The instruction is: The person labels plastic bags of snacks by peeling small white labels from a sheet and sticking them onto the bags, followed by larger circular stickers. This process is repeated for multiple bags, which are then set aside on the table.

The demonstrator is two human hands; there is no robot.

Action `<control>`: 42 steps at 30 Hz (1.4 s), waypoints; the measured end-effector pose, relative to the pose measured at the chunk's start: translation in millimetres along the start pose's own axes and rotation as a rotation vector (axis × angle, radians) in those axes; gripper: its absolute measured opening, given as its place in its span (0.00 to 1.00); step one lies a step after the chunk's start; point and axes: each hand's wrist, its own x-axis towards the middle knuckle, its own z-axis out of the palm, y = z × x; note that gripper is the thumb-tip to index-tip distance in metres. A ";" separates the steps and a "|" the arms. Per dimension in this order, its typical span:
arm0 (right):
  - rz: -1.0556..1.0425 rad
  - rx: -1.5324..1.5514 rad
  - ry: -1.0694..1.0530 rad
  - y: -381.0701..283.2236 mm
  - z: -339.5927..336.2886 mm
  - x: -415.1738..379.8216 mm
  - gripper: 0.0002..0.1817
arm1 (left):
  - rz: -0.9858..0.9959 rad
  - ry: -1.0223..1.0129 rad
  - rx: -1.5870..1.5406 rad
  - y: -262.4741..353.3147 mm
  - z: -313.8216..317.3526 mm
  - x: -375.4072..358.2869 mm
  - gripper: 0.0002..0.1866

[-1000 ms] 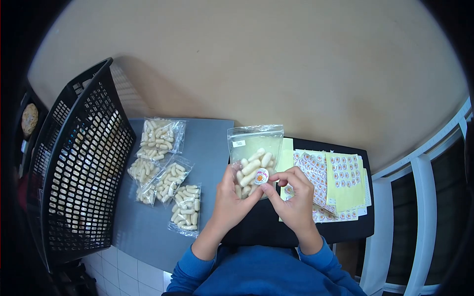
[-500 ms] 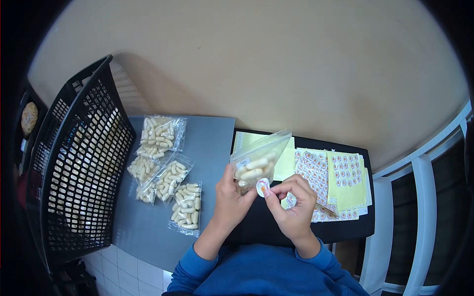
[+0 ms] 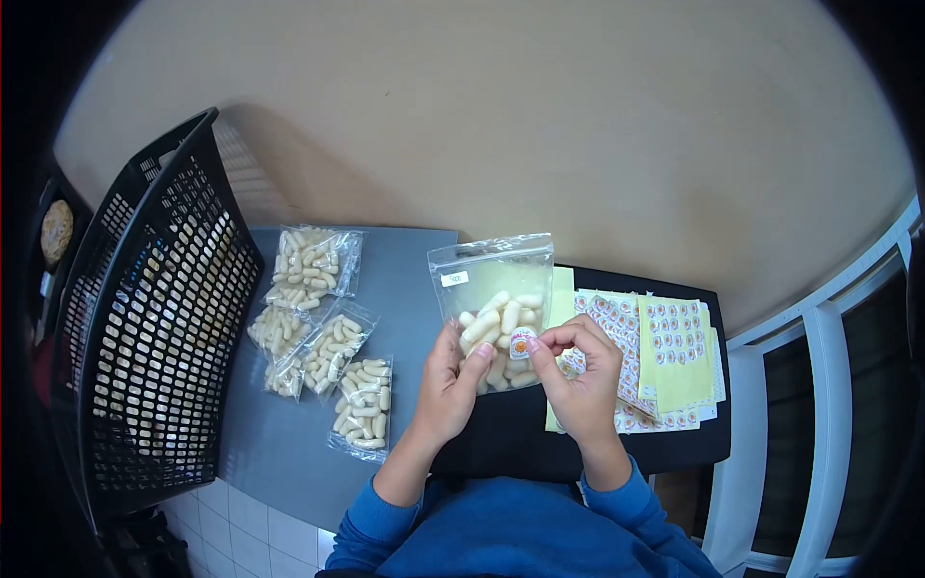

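My left hand (image 3: 447,387) grips the lower left side of a clear zip bag (image 3: 501,275), thumb across its front. Pale, finger-shaped pieces (image 3: 487,326) fill the bag's lower half, and a small white label (image 3: 455,278) sits near its upper left. Between the thumb and forefinger of my right hand (image 3: 584,374) is a small white sticker (image 3: 521,343) with an orange and purple print. That sticker lies over the right part of the bag's front, right at the plastic. The bag faces me, its zip edge uppermost.
Several filled bags (image 3: 364,405) lie on the grey table (image 3: 289,443) to the left. A tall black slatted basket (image 3: 154,347) holding more bags stands beyond them. Sticker sheets (image 3: 679,332) are piled on the black surface (image 3: 708,385) at right, against the beige wall (image 3: 482,116).
The bag has swung from tilted to upright, its front now turned toward me. My right hand has brought the sticker slightly up and right, onto the bag's front.
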 end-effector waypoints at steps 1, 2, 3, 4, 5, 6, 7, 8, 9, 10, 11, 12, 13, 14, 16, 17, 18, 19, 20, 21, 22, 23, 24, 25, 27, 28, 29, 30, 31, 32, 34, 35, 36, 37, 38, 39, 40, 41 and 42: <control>0.002 0.000 0.001 -0.2 0.6 0.8 0.04 | -0.014 -0.022 0.006 2.1 0.1 -0.6 0.19; -0.017 -0.020 0.002 -0.3 1.2 1.3 0.04 | -0.015 -0.022 0.006 3.1 0.1 -0.9 0.19; -0.036 -0.040 0.004 -0.4 1.7 1.7 0.04 | -0.021 -0.025 0.047 3.9 -0.1 -0.9 0.19; -0.036 -0.039 0.003 -0.2 2.2 2.1 0.04 | -0.027 -0.027 0.088 4.4 -0.4 -1.0 0.18; -0.044 -0.041 0.005 -0.1 2.5 2.4 0.04 | -0.027 -0.026 0.088 4.6 0.0 -1.1 0.18; -0.053 -0.044 0.007 0.0 2.7 2.7 0.04 | -0.009 -0.017 0.071 4.5 0.8 -1.0 0.18; -0.053 -0.044 0.007 0.0 3.0 2.8 0.04 | 0.009 -0.009 0.053 4.6 1.3 -0.9 0.18; -0.054 -0.045 0.004 -0.1 3.3 2.7 0.04 | 0.009 -0.009 0.052 5.2 1.3 -0.8 0.18; -0.054 -0.045 0.002 0.0 3.5 2.5 0.04 | 0.007 -0.015 0.056 5.8 1.3 -0.7 0.18; -0.054 -0.046 0.002 0.1 3.5 2.3 0.04 | 0.005 -0.020 0.059 6.0 1.2 -0.7 0.18; -0.057 -0.053 0.000 0.2 3.6 2.2 0.04 | 0.005 -0.021 0.059 5.7 1.2 -0.7 0.18; -0.060 -0.060 -0.002 0.2 3.9 2.2 0.04 | 0.002 -0.023 0.053 5.3 1.1 -0.9 0.18; -0.060 -0.059 -0.002 0.3 4.4 2.1 0.04 | -0.001 -0.025 0.048 5.0 1.0 -1.1 0.18; -0.062 -0.062 0.005 0.2 5.1 2.0 0.04 | -0.002 -0.025 0.049 4.8 0.9 -1.4 0.18; -0.064 -0.065 0.014 0.7 6.0 1.9 0.04 | 0.005 -0.019 0.061 4.4 1.2 -1.7 0.18; -0.070 -0.066 0.022 1.1 6.4 2.0 0.04 | 0.005 -0.020 0.062 4.2 1.7 -1.7 0.18; -0.076 -0.067 0.030 1.4 6.6 2.0 0.04 | 0.009 -0.008 0.037 3.7 2.5 -1.5 0.18; -0.076 -0.067 0.032 1.3 6.6 1.8 0.04 | 0.013 0.004 0.012 3.4 3.0 -1.4 0.18; -0.078 -0.086 0.039 0.9 6.5 1.4 0.04 | 0.013 0.003 0.012 3.8 1.9 -1.6 0.18; -0.080 -0.105 0.047 0.7 6.5 0.9 0.05 | 0.015 -0.037 0.014 4.7 -0.3 -1.8 0.17; -0.080 -0.104 0.047 0.6 7.1 -0.1 0.05 | 0.016 -0.076 0.016 5.4 -1.5 -2.0 0.17; -0.086 -0.125 0.048 0.5 8.0 -1.7 0.05 | 0.016 -0.076 0.018 6.1 -1.1 -2.1 0.17; -0.092 -0.145 0.049 0.5 8.6 -2.9 0.06 | 0.026 -0.058 0.092 7.0 -0.3 -2.0 0.17; -0.092 -0.144 0.048 0.5 8.7 -3.7 0.06 | 0.037 -0.039 0.167 7.4 0.7 -1.8 0.17; -0.119 -0.149 0.042 0.5 8.4 -4.6 0.07 | 0.033 -0.027 0.159 5.2 2.2 -0.7 0.16; -0.120 -0.148 0.043 1.5 7.6 -4.3 0.07 | 0.030 -0.018 0.150 4.6 2.4 -0.3 0.16; -0.108 -0.119 0.022 3.7 5.7 -3.9 0.08 | 0.030 -0.018 0.150 5.6 2.1 -0.5 0.16; -0.095 -0.090 0.002 6.9 3.4 -3.5 0.09 | 0.010 -0.032 0.160 7.0 1.6 -0.8 0.15; -0.095 -0.091 0.004 14.7 0.8 -3.0 0.09 | -0.010 -0.045 0.169 8.5 1.1 -1.0 0.14; -0.139 -0.076 0.024 25.6 -1.8 -2.4 0.12 | -0.009 -0.047 0.169 9.9 0.4 -1.2 0.14; -0.184 -0.063 0.044 27.0 -1.8 -2.2 0.17 | -0.049 -0.082 0.150 11.9 -0.7 -1.8 0.14; 0.044 0.284 -0.018 22.0 1.1 -3.5 0.23 | -0.050 -0.083 0.150 11.6 -0.6 -2.2 0.14; 0.276 0.630 -0.080 18.8 2.6 -4.1 0.28 | -0.034 -0.104 0.151 11.1 -0.6 -2.7 0.14; 0.360 0.688 -0.176 23.3 -1.4 -4.6 0.33 | -0.019 -0.124 0.152 10.7 -0.7 -3.2 0.14; 0.361 0.688 -0.176 21.9 -1.0 -5.1 0.33 | -0.019 -0.123 0.152 10.6 -0.5 -3.6 0.14; 0.341 0.678 -0.134 19.5 -0.1 -5.5 0.33 | -0.038 -0.106 0.142 10.6 -0.1 -3.6 0.14; 0.320 0.667 -0.091 18.2 0.3 -6.0 0.34 | -0.057 -0.089 0.132 10.3 0.4 -3.8 0.14; 0.320 0.668 -0.093 19.0 0.5 -6.6 0.34 | -0.057 -0.087 0.133 8.8 1.6 -4.0 0.14; 0.311 0.667 -0.096 20.6 0.8 -7.6 0.36 | -0.051 -0.061 0.099 6.1 3.4 -4.1 0.15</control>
